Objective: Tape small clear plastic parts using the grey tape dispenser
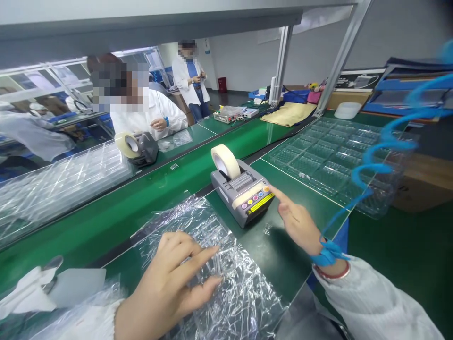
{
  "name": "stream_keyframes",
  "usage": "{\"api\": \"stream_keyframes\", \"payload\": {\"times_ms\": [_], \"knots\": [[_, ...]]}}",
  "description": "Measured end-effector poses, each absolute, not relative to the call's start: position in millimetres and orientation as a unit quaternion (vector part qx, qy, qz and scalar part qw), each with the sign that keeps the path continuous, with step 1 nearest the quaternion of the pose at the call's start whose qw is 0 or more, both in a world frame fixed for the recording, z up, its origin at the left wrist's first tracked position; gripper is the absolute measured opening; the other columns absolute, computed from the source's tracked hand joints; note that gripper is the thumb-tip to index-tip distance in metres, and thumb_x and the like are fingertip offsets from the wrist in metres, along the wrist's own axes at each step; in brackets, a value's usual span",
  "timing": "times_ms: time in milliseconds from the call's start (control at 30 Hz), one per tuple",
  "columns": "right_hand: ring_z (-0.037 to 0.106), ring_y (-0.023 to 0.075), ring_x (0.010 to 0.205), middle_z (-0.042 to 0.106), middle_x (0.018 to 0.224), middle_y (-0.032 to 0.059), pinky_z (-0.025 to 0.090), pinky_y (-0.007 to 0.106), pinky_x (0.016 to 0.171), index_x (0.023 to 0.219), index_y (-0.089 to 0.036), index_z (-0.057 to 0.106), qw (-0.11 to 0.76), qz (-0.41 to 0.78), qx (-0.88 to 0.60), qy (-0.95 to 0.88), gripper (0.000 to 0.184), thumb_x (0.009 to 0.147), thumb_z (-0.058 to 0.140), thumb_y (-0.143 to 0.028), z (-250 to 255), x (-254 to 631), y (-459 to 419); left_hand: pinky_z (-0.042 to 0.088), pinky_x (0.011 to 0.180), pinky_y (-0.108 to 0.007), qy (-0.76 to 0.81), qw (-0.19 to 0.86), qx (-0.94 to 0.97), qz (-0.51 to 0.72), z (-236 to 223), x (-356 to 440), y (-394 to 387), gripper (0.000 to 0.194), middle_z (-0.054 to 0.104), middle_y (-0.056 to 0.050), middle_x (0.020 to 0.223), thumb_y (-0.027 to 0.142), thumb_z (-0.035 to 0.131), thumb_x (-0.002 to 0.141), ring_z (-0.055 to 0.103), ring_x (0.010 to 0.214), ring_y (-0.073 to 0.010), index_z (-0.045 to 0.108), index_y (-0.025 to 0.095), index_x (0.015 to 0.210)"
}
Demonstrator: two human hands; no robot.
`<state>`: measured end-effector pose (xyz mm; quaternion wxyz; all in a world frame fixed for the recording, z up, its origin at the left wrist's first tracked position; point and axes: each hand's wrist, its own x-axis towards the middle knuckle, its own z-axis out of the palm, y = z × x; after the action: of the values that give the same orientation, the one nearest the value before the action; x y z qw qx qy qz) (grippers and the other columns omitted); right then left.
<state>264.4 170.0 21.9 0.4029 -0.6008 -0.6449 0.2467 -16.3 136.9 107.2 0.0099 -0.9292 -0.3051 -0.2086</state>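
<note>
Tape dispenser [244, 193] stands on the worktop [283, 269] near the centre of view, its roll of tape [226, 160] at the rear. Clock positions below are read around the dispenser. Right hand [299, 224] is at 4 o'clock, index finger extended to the orange button [266, 189] at the front corner; whether the fingertip touches it cannot be told. This grip has hold of nothing visible. Left hand [173, 283] is between 7 and 8 o'clock, over clear plastic wrap [244, 283]. Its grip is spread, thumb and index tip well apart, with nothing seen between them; contact with the wrap cannot be confirmed. Clear trays [329, 156] lie at 2 o'clock.

Step in hand: judged to be operation of the dispenser buttons.

Next move: pressing would call for one light fingertip squarely on the button, other fingers kept off the casing. Taking tape would call for a thumb-and-finger pinch at the dispenser's front.
</note>
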Motion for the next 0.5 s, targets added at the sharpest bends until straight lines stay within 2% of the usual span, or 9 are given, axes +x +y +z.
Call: {"api": "stream_keyframes", "payload": {"times_ms": [100,300,400,500], "knots": [[0.047,0.0170,0.046,0.050,0.048,-0.0021,0.028,0.026,0.048,0.133,-0.027,0.042,0.285,0.137,-0.651,-0.690,0.053,0.091,0.022,-0.052,18,271,176,0.036,0.069,-0.035,-0.307,0.011,-0.930,-0.202,100,-20,137,0.034,0.052,-0.003,0.077,0.025,0.060,0.081,0.045,0.075,-0.0176,0.051,0.019,0.113],[0.047,0.0183,0.043,0.054,0.051,-0.0003,0.021,0.026,0.045,0.135,-0.029,0.040,0.214,0.051,-0.683,-0.696,0.050,0.091,0.025,-0.049,16,267,179,0.035,0.070,-0.034,-0.313,0.002,-0.924,-0.220,85,-22,143,0.031,0.051,-0.002,0.077,0.021,0.060,0.081,0.044,0.075,-0.0170,0.052,0.018,0.110],[0.043,0.0162,0.043,0.048,0.049,-0.0027,0.023,0.026,0.046,0.133,-0.028,0.040,0.252,0.115,-0.652,-0.706,0.048,0.091,0.029,-0.047,18,270,180,0.033,0.070,-0.034,-0.312,-0.001,-0.925,-0.216,80,-22,145,0.030,0.052,-0.002,0.078,0.022,0.060,0.081,0.044,0.076,-0.0173,0.052,0.019,0.109],[0.038,0.0133,0.044,0.039,0.049,-0.0060,0.027,0.025,0.047,0.131,-0.024,0.041,0.368,0.235,-0.591,-0.678,0.047,0.089,0.035,-0.046,13,274,178,0.032,0.071,-0.035,-0.307,-0.001,-0.925,-0.224,76,-22,146,0.029,0.051,-0.002,0.077,0.021,0.061,0.080,0.044,0.076,-0.0173,0.053,0.018,0.108]]}}
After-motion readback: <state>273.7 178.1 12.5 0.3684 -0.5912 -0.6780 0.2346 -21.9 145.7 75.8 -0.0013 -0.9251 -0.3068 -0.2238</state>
